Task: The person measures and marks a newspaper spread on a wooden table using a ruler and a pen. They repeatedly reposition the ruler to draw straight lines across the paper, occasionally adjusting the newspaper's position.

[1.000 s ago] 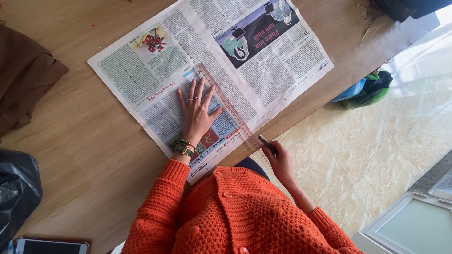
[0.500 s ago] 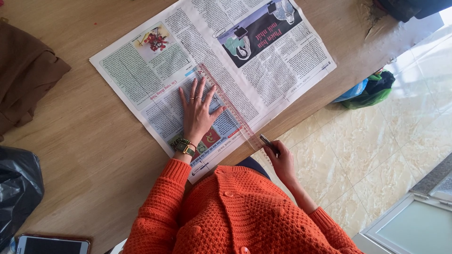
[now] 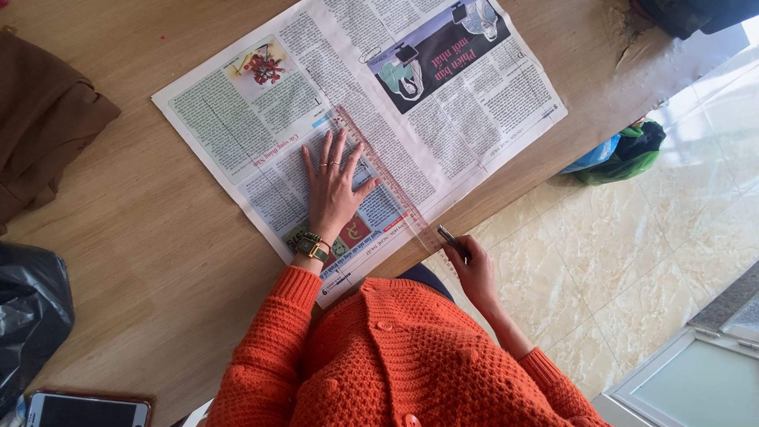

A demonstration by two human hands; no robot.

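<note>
Newspaper (image 3: 237, 126) lies under the left hand (image 3: 332, 194), fingers spread flat, thumb against a clear ruler (image 3: 387, 186). Right hand (image 3: 473, 273) pinches a pen (image 3: 451, 239) at the ruler's near end. Phone (image 3: 83, 411) lies far left.

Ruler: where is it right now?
The ruler lies slantwise on the newspaper, just right of the left hand; the right hand is at its near end.

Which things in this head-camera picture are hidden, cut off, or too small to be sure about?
- Small dark tool in the right hand: too small, and the fingers cover most of it.
- Transparent plastic ruler under the left hand: its markings are too fine to see.
- Black plastic bag: cut by the left edge.
- Smartphone: cut by the bottom edge.
- Dark object: cut by the top edge.
</note>
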